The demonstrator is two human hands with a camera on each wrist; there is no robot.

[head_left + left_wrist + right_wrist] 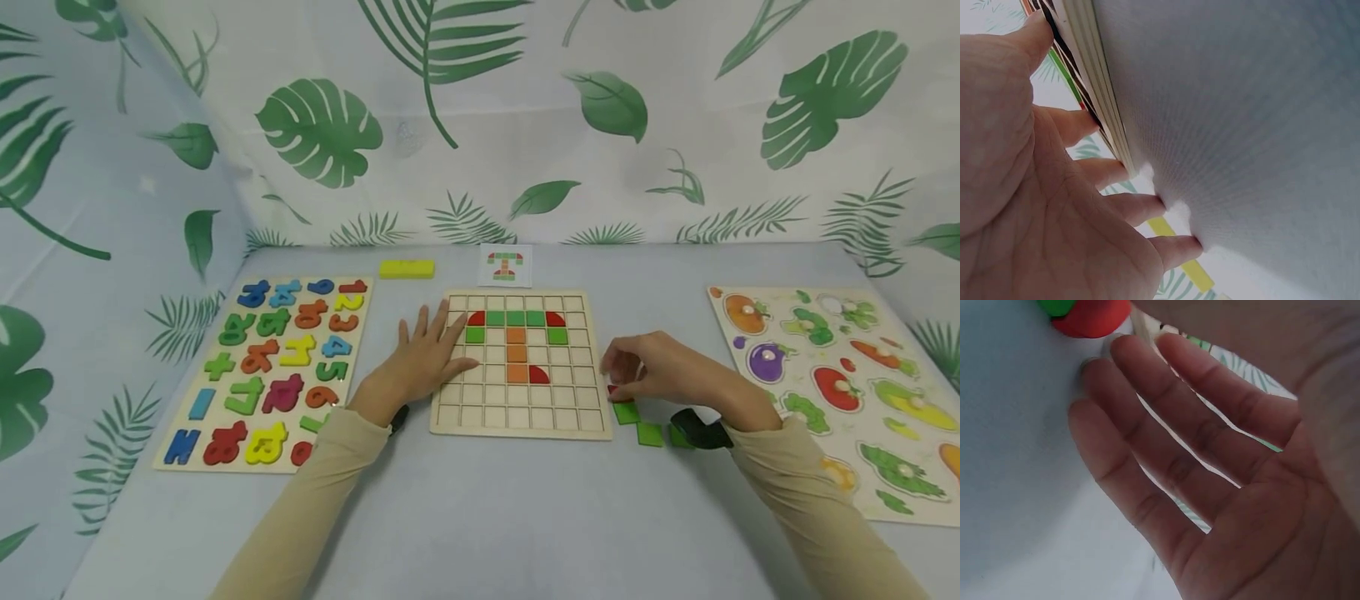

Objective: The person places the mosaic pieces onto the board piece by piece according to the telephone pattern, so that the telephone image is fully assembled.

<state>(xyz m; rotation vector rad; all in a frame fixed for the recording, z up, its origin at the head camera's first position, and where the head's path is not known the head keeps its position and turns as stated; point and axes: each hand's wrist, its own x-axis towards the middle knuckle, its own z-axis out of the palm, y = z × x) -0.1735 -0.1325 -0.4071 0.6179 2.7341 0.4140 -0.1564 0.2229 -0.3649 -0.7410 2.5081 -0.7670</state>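
A square wooden grid board lies in the middle, with green and orange squares and red quarter-circles set in its cells. My left hand rests at the board's left edge with fingers spread; the left wrist view shows its fingertips on the board's edge and the table. Beyond the board's right edge is my right hand, fingers bent, thumb by a loose red quarter-circle piece. In the right wrist view its fingers are apart from that piece. Several green square tiles lie below this hand.
A number puzzle board lies on the left, a vegetable puzzle board on the right. Behind the grid board are a pattern card and a yellow block. A leaf-print cloth hangs at the back.
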